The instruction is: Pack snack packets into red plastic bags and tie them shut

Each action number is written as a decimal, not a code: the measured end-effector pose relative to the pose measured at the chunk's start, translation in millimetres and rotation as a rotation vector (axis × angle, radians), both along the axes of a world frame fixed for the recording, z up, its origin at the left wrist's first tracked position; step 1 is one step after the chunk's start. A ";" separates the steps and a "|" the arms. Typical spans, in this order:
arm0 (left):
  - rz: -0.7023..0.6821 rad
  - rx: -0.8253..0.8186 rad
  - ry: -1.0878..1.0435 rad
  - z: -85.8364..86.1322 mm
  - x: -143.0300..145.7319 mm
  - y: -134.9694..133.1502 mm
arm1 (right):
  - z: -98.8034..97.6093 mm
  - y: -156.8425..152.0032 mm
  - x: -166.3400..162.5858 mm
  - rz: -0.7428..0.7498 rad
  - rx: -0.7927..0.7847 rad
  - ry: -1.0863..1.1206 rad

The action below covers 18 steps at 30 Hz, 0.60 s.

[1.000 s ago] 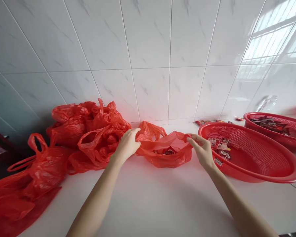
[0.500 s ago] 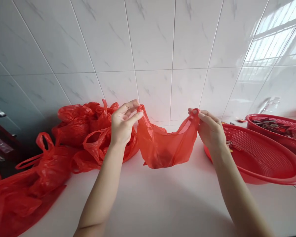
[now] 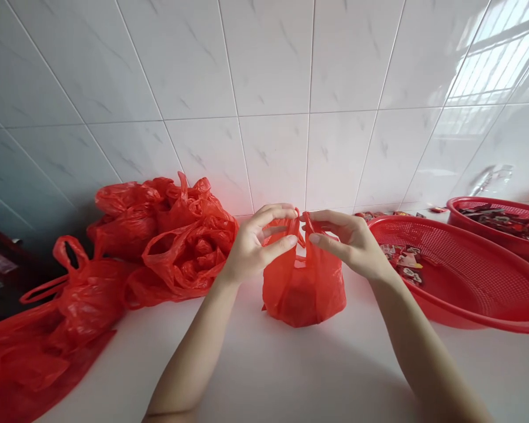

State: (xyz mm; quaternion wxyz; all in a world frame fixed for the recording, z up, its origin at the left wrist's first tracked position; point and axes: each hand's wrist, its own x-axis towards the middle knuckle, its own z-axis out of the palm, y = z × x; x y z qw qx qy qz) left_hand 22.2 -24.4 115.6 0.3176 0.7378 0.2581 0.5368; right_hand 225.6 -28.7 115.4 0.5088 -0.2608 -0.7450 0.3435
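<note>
A thin red plastic bag (image 3: pixel 303 294) hangs upright in front of me, its bottom at or just over the white counter; I cannot tell whether it touches. My left hand (image 3: pixel 264 242) pinches one handle of it between thumb and fingers. The other handle is pinched by my right hand (image 3: pixel 346 239), and the two handles are drawn close together with a narrow gap between them. Something darker shows faintly through the bag's lower part, too unclear to name.
At left lies a heap of filled red plastic bags (image 3: pixel 132 229), with more red bags (image 3: pixel 30 358) nearer me. On the right stands a red plastic basket (image 3: pixel 480 288) holding several small packets (image 3: pixel 408 261). Behind it is a second red basket (image 3: pixel 511 249) with dark packets. A tiled wall (image 3: pixel 273 158) closes the back.
My hands have come together, bringing the bag's handles from wide apart to nearly touching. The bag has sunk lower and changed from stretched sideways to a rounded, upright shape.
</note>
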 end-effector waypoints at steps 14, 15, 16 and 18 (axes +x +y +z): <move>0.304 -0.017 0.269 -7.2 -0.4 2.8 | -2.8 3.6 10.6 -0.094 0.111 -0.167; 0.308 -0.036 0.272 -7.5 0.8 2.9 | -3.0 3.8 10.9 -0.092 0.116 -0.173; 0.319 -0.056 0.280 -7.6 2.1 2.7 | -3.2 3.9 10.9 -0.086 0.120 -0.176; 0.343 -0.094 0.309 -7.4 4.7 1.8 | -3.8 4.4 10.1 -0.069 0.124 -0.166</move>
